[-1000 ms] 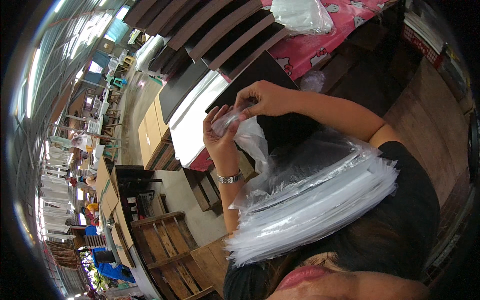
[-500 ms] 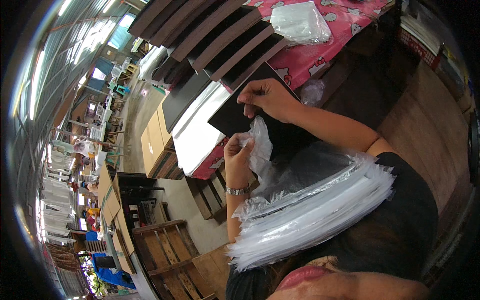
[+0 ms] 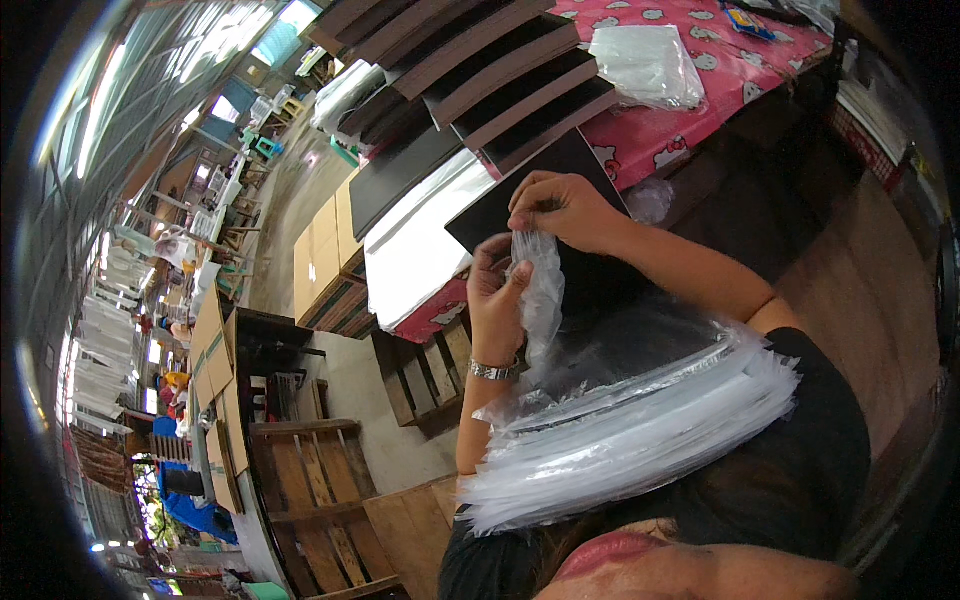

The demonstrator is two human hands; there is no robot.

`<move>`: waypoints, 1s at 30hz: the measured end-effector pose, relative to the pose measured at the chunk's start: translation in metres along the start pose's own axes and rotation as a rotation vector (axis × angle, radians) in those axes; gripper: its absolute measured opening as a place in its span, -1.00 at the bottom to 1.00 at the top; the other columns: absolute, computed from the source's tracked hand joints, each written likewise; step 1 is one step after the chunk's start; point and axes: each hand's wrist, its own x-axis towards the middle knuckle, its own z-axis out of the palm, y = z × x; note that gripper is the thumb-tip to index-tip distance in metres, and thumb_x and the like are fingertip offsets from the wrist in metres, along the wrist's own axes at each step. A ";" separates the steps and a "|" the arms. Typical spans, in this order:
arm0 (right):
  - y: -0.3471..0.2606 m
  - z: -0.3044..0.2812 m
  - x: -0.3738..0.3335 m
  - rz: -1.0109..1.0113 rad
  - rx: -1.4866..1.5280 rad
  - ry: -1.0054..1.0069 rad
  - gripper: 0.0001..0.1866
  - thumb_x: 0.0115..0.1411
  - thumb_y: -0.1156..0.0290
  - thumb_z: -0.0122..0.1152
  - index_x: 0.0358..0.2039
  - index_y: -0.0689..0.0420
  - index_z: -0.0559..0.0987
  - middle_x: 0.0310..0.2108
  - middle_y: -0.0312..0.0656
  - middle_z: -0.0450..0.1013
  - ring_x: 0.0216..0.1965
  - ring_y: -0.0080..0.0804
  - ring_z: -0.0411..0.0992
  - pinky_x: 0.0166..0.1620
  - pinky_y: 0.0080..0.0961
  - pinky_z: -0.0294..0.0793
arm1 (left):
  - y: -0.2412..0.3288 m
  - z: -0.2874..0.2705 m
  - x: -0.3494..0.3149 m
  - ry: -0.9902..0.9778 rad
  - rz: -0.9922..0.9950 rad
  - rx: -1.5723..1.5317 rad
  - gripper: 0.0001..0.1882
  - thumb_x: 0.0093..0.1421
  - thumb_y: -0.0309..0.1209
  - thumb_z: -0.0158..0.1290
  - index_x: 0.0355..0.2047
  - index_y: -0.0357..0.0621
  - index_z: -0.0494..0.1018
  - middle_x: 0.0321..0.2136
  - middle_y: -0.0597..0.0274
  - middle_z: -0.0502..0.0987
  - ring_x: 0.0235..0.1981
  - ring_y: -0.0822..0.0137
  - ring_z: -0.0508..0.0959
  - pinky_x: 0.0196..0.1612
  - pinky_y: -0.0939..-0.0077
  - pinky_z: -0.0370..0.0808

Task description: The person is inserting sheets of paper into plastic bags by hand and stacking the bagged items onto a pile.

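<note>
Between my hands hangs a bunched clear plastic bag [image 3: 541,300]. My right hand [image 3: 572,212] pinches its gathered top edge between thumb and fingers. Just below and to the left, my left hand [image 3: 497,305], with a metal watch band [image 3: 494,371] at the wrist, curls its fingers with the thumb against the bag's side. Close to my body lies a thick fanned stack of clear plastic bags [image 3: 630,440]. Past my hands is a flat black board [image 3: 590,165], partly hidden by them. Beyond it stand staggered piles of black boards with brown edges [image 3: 530,105].
White sheets [image 3: 420,240] lie left of the black board, beside cardboard boxes [image 3: 325,265]. A pink patterned cloth [image 3: 650,135] covers the table, with a plastic-wrapped packet [image 3: 648,65] on it. Wooden pallets [image 3: 315,470] stand at lower left. A red crate [image 3: 865,145] sits far right.
My right hand, apart from the bag before, has come down and taken hold of its top. The bag now hangs narrower and straighter. The view has shifted slightly.
</note>
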 end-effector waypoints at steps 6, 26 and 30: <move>0.006 -0.009 -0.053 0.042 0.138 -1.080 -0.86 0.14 0.36 0.16 -0.47 0.12 0.45 -0.48 -0.31 0.46 -0.46 -0.61 0.41 -0.42 -0.61 0.42 | 0.023 -0.058 -0.016 -0.127 -0.114 -0.485 -0.82 0.22 -0.34 -0.05 -0.27 -0.19 0.41 -0.39 0.11 0.52 -0.35 0.40 0.53 -0.30 0.44 0.52; -0.019 -0.087 -0.054 0.560 0.290 -0.662 -0.75 0.08 0.39 0.21 -0.22 0.16 0.48 -0.37 -0.21 0.50 -0.39 -0.38 0.48 -0.23 -0.41 0.49 | 0.017 -0.097 -0.057 -0.101 0.004 -0.479 -0.64 0.09 -0.45 0.00 -0.09 -0.35 0.33 -0.32 0.01 0.53 -0.26 0.12 0.54 -0.16 0.19 0.51; 0.016 -0.105 -0.052 0.223 0.505 -0.428 -0.67 0.06 0.40 0.24 -0.14 0.16 0.49 -0.28 -0.26 0.50 -0.34 -0.50 0.46 -0.20 -0.54 0.44 | 0.000 -0.103 -0.059 -0.445 -0.120 -0.378 -0.75 0.00 -0.40 0.11 -0.31 -0.29 0.47 -0.47 0.19 0.53 -0.55 0.35 0.50 -0.48 0.49 0.45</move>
